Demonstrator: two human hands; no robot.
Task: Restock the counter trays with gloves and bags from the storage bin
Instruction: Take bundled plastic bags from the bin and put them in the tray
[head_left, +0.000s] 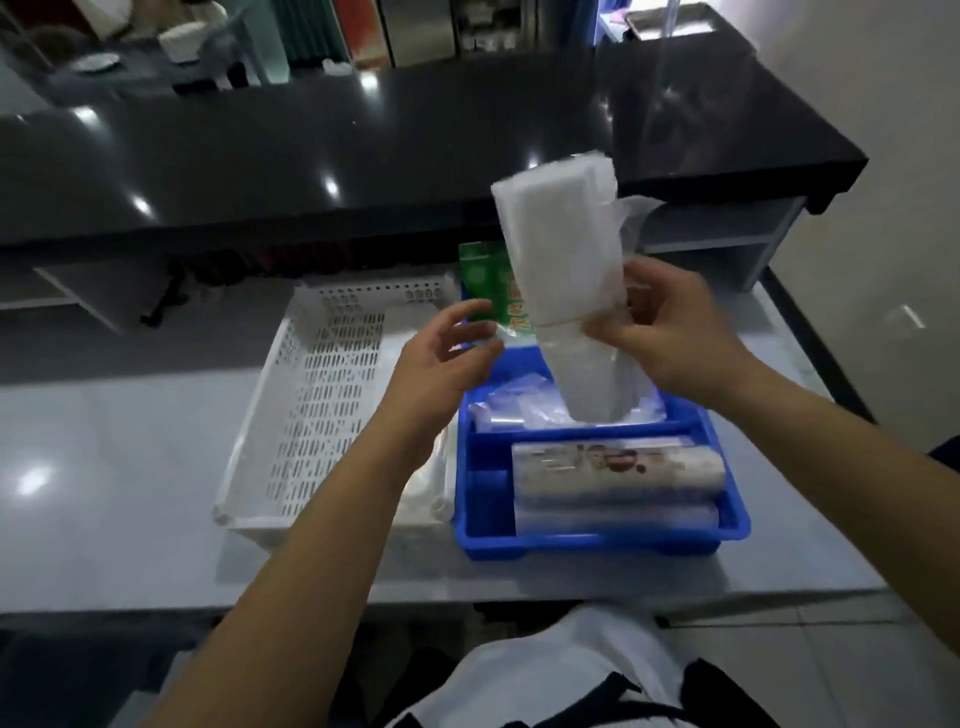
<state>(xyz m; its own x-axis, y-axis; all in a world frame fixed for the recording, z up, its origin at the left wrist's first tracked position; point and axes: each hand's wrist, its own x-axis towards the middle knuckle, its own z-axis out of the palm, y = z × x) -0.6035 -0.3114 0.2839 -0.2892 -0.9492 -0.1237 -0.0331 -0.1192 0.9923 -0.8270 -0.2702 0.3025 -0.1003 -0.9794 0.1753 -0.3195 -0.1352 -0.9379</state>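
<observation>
- Head view: a person's right hand (670, 338) pinches a tall white pack of plastic bags (563, 260) near its middle, fingers and thumb curled round it, and holds it upright above the back compartment of a blue tray (597, 543).
- The pack's lower end reaches down among loose clear plastic (519, 410) in that back compartment; whether it touches the tray floor cannot be told.
- The left hand (444, 358) hovers just left of the pack, fingers spread and relaxed, gripping nothing.
- In the blue tray's front compartment lies a printed roll (618, 465), with a clear roll (613, 514) just in front of it.
- A white perforated basket (322, 395) sits touching or just beside the blue tray's left side on the pale counter (104, 467).
- A green packet (485, 280) stands behind the blue tray, partly hidden by the pack.
- A glossy black raised counter (363, 156) runs across the back.
</observation>
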